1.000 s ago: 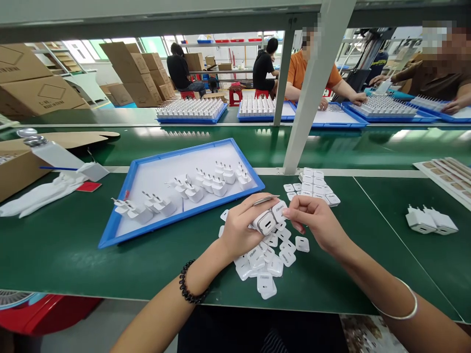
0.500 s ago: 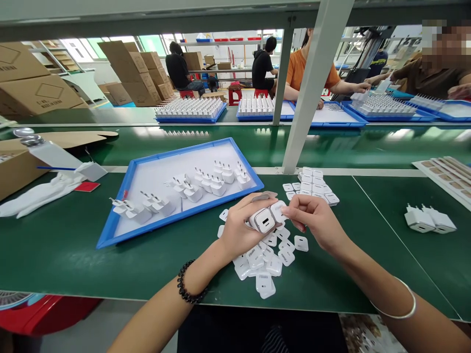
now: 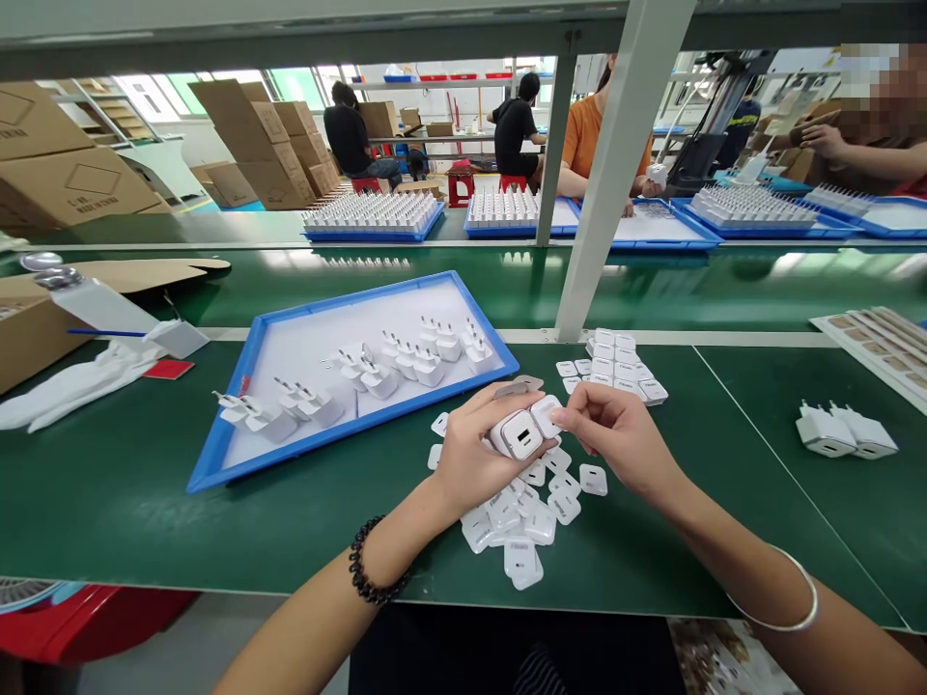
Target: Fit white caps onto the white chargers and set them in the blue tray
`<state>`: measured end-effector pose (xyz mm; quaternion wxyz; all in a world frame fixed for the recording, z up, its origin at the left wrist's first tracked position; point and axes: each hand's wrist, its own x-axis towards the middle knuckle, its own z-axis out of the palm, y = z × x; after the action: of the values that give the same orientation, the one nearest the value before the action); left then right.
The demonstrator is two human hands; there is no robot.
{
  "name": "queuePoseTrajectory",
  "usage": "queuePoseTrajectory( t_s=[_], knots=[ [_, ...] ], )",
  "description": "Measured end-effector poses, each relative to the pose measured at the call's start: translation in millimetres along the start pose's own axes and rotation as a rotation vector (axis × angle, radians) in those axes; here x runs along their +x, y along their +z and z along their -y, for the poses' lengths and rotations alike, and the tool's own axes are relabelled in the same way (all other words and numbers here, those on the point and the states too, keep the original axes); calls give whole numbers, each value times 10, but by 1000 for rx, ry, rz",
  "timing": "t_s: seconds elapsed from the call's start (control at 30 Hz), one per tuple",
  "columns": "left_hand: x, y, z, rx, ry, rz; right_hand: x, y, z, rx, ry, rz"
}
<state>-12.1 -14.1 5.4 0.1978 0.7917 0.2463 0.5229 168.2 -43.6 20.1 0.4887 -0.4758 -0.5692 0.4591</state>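
Note:
My left hand (image 3: 470, 452) is wrapped around two white wall chargers (image 3: 522, 436) side by side, their port faces toward me. One face shows a dark USB slot with a smaller slot under it; the right face (image 3: 546, 415) looks plain white. A thin, pale flat piece (image 3: 519, 387) sticks out by the left fingers. With thumb and forefinger pinched, my right hand (image 3: 615, 425) touches the edge of the right charger; anything tiny in that pinch is hidden. Beneath both hands lies a loose pile of clear-white cover pieces (image 3: 540, 522) with small slots.
Left of my hands, a blue-rimmed tray (image 3: 362, 417) holds several chargers, pins up. Stacked white squares (image 3: 615, 362) lie behind my right hand. Two chargers (image 3: 844, 434) stand at right. A slanted post (image 3: 604, 193) rises beyond. Co-workers sit across the line.
My hands stay almost in place, the right still pinching at the charger's edge. Across the line, the person in orange has pulled an arm back and holds a white piece.

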Motion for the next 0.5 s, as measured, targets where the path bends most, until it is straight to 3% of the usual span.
queuePoseTrajectory(
  t_s=[0.2, 0.5],
  knots=[
    [-29, 18, 44, 25, 27, -3, -17, 12, -9, -32, -2, -34],
    [-36, 19, 56, 63, 92, -17, -30, 30, 11, 150, 120, -13]
  ],
)
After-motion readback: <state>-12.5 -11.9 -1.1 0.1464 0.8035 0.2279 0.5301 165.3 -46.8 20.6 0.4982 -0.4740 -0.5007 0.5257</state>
